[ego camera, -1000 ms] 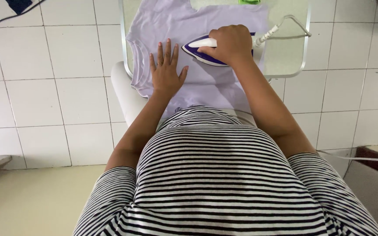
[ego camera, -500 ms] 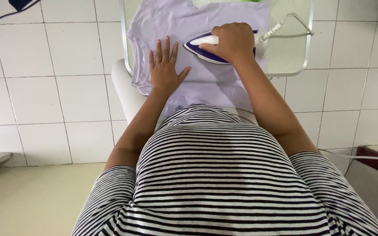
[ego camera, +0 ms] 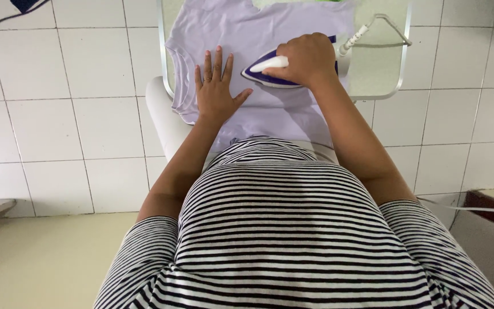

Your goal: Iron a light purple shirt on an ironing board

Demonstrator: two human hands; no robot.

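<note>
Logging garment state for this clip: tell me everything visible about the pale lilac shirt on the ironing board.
The lilac shirt looks like thin, soft knit fabric, spread flat on the ironing board, with its neckline at the far end and a short sleeve at the left edge. Its near hem drapes over the board's end toward the person. The left hand presses flat on it, fingers spread; the right hand grips a purple and white iron resting on the cloth.

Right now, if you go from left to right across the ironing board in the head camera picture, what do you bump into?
Lilac shirt's sleeve → left hand flat on the shirt → purple and white iron → right hand gripping it → white cord → wire iron rest.
</note>
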